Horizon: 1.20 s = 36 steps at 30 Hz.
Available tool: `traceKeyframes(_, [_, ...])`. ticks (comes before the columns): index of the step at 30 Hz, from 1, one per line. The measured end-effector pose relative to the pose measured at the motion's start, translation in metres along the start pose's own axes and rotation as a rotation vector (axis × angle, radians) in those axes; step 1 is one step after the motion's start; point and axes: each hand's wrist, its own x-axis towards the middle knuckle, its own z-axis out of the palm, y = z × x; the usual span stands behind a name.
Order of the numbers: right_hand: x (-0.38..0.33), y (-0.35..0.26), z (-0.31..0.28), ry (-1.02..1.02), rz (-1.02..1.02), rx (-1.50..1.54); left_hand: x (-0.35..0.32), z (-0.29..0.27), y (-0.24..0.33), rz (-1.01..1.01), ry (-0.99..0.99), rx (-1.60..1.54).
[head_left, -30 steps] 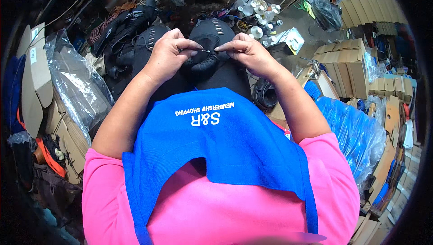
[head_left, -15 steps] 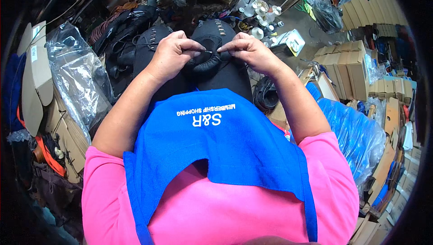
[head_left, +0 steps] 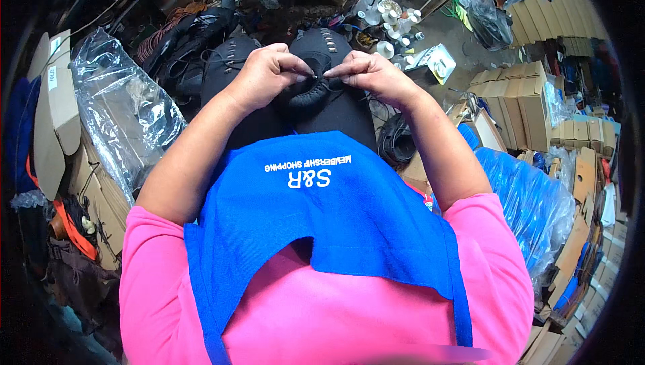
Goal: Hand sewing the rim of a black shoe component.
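Observation:
A black shoe (head_left: pixel 309 101), its rounded padded opening toward me, rests between my knees against my dark trousers (head_left: pixel 336 119). Over that opening the fingertips of my two hands nearly meet. My left hand (head_left: pixel 267 74) is closed in a pinch, with a tiny pale tip just beyond its fingers; what it belongs to is too small to make out. My right hand (head_left: pixel 375 77) is also closed, thumb and forefinger pressed together by the shoe's right edge. Whatever it grips is hidden. A thin dark cord (head_left: pixel 225 64) trails left of my left hand.
Clear plastic sheeting (head_left: pixel 121 109) and cardboard pieces (head_left: pixel 57 96) lie at the left. Several bottles (head_left: pixel 390 19) stand ahead on the floor. To the right are stacked cardboard boxes (head_left: pixel 510 99) and a blue plastic-wrapped bundle (head_left: pixel 521 193). A blue apron (head_left: pixel 322 217) covers my front.
Both hands stay at the shoe's opening. My left fingertips have shifted slightly right, closer to the right ones, and my left forearm has moved a little.

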Motion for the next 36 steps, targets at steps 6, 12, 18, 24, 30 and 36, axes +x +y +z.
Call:
traceKeyframes(6, [0.006,-0.003,0.001,-0.021,0.002,-0.051,0.015,-0.011,0.005,0.184,-0.15,0.111])
traceKeyframes(12, [-0.003,-0.011,0.007,0.004,0.002,-0.116,0.0,-0.016,0.02,0.281,-0.132,0.323])
traceKeyframes(18, [-0.003,0.0,0.017,0.098,0.099,0.271,-0.017,-0.012,0.017,-0.176,-0.031,0.014])
traceKeyframes(24, [-0.003,-0.007,0.021,0.114,0.14,0.315,-0.013,-0.005,0.017,-0.338,-0.073,-0.277])
traceKeyframes(30, [-0.004,-0.001,0.018,0.079,0.071,0.297,0.001,-0.022,-0.002,-0.036,-0.093,0.206])
traceKeyframes(36, [-0.003,-0.002,0.015,0.057,0.109,0.299,0.015,-0.018,-0.003,-0.236,-0.232,0.038])
